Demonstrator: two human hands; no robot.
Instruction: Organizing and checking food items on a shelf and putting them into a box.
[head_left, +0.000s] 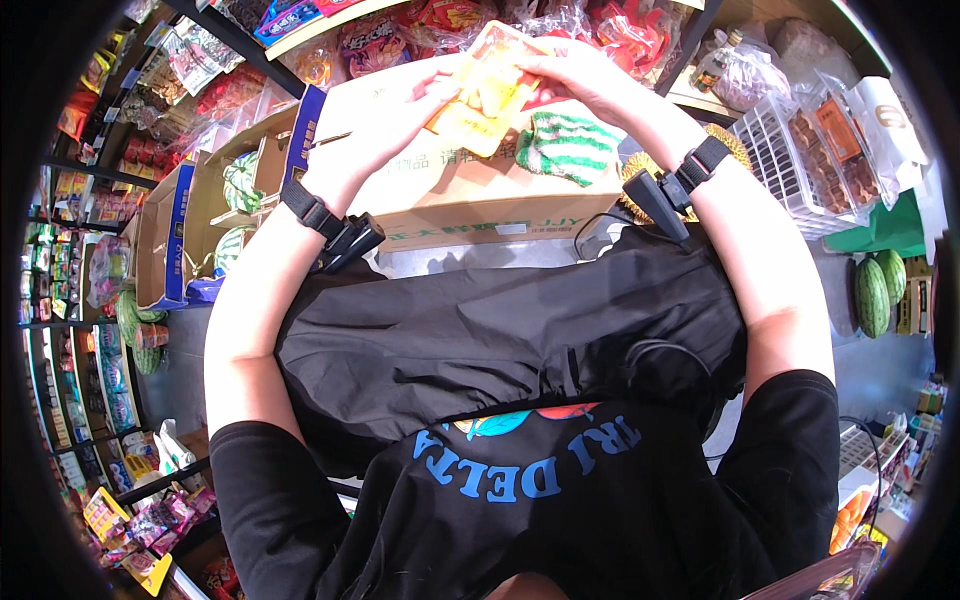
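Observation:
Both hands hold an orange-yellow plastic snack packet (484, 94) above a cardboard box (420, 176). My left hand (427, 101) touches the packet's left edge, its fingers partly behind it. My right hand (566, 71) grips the upper right part between thumb and fingers. A green-and-white striped fuzzy cloth item (574, 148), perhaps a glove, lies on the box just below my right hand. Each wrist bears a black strap with a small device.
Shelves of bagged snacks (375, 41) stand behind the box. To the left is an open carton (161, 232) with watermelons (242, 182). At the right are spiky durians (641, 169), a white plastic crate (772, 142) and watermelons on the floor (872, 296).

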